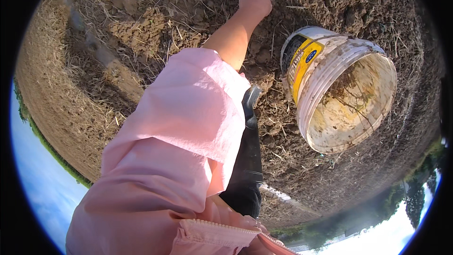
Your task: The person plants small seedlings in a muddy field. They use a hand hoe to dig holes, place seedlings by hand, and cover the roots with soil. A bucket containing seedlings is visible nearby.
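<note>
My left hand [255, 2], closed into a fist with its back to me, is down at the loose brown soil [198, 10] among straw. Its fingers are turned away, so whether they hold anything is hidden. A pink sleeve [191, 102] covers the upper part of that arm. A dirty white plastic bucket [341, 47] with a yellow and black label rests on the ground to the right of the hand, apart from it. Through its mouth, facing the lower right, thin plant stems [348, 95] and soil smears show. My right hand is out of view.
A dark trouser leg [249, 159] and a black boot [250, 101] are between my arm and the bucket. Soil clods [141, 32] and dry straw [88, 88] cover the field. Green trees [375, 209] line the far edge at lower right.
</note>
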A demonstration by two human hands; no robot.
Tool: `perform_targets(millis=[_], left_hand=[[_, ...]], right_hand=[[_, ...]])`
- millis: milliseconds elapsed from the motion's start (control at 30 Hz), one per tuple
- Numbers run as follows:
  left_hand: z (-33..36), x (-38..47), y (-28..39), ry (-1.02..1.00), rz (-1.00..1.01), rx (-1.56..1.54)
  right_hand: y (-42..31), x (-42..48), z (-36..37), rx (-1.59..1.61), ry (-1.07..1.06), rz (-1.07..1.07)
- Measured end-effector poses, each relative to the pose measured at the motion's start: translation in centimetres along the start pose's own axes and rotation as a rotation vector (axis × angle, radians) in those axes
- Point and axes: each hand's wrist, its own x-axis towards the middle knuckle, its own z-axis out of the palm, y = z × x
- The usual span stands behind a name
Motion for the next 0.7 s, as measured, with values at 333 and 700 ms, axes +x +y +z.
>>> perform_targets(millis=[333, 700], left_hand=[[0.3, -2.3, -3.1, 0.03, 0.103, -0.449], [-5.2, -11.4, -10.8, -0.304, -0.062, -1.694]], right_hand=[[-0.5, 0.4, -0.8, -0.025, -0.019, 0.002], [-2.6, 0.7, 0.4, 0.002, 0.089, 0.017]])
